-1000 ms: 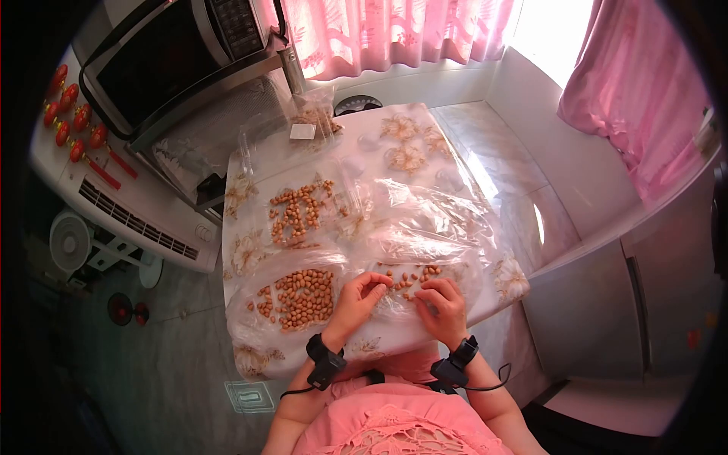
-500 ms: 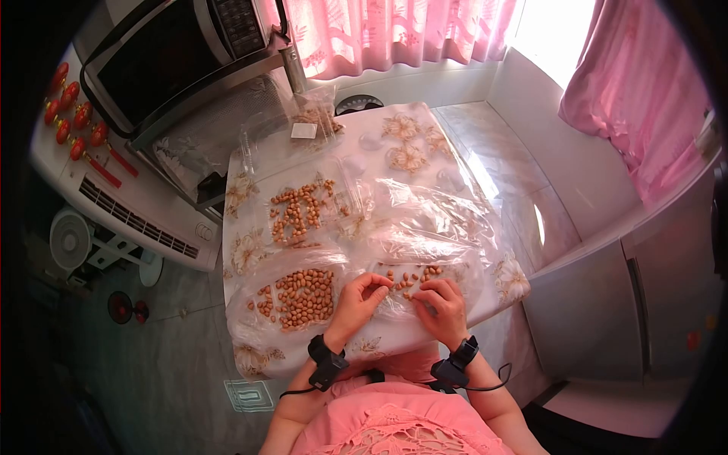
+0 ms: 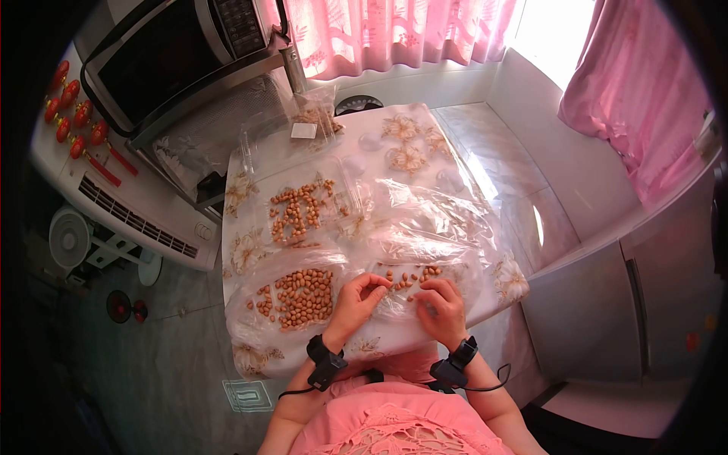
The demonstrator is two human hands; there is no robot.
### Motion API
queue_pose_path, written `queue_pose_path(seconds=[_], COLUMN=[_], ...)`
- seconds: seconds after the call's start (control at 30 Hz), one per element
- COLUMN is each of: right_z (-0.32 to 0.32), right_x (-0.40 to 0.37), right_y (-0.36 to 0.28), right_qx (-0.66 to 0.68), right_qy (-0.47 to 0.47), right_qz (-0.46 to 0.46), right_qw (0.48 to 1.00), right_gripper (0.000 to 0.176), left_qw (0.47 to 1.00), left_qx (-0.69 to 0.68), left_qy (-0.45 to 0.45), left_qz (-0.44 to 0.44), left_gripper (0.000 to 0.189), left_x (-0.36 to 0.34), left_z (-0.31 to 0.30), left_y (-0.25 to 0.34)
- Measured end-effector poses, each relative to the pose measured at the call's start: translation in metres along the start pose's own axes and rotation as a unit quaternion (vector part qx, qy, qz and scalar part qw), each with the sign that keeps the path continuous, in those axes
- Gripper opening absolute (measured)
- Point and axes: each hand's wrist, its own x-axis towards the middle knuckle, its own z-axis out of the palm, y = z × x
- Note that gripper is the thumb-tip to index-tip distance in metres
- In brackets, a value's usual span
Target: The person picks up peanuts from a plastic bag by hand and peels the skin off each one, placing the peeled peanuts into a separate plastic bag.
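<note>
Nuts [image 3: 432,271], long axes variously angled

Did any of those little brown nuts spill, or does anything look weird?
Nothing stands out as spilled or broken. The near-left pile, the far pile and the few nuts by the left hand and right hand all sit on the table. The clear plastic looks wrinkly, but just crumpled.

Sunlight enters a small room through a window behind pink curtains [image 3: 398,34]. A flower-patterned table [image 3: 406,163] stands on grey marbled floor [image 3: 174,364], between a microwave [image 3: 163,64] and a grey cabinet [image 3: 584,318].
</note>
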Motion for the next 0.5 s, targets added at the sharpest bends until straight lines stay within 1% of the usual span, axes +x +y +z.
queue_pose_path(seconds=[0.33, 0.47, 0.5], right_z=[0.0015, 0.0005, -0.0018], right_x=[-0.0036, -0.0033, -0.0010], right_y=[0.0039, 0.0022, -0.0021], right_qx=[-0.008, 0.001, -0.011], right_qy=[0.034, 0.031, 0.017], right_qz=[0.016, 0.013, 0.004], right_qw=[0.999, 0.999, 1.000], right_gripper=[0.026, 0.026, 0.025], left_qw=[1.000, 1.000, 1.000], left_qx=[-0.005, -0.001, -0.001], left_qy=[0.005, 0.006, 0.006], left_qz=[0.002, -0.003, -0.003], left_gripper=[0.014, 0.013, 0.013], left_x=[-0.0007, -0.0009, -0.0008], left_z=[-0.0001, -0.0008, -0.0005], left_y=[0.0006, 0.0004, 0.0003])
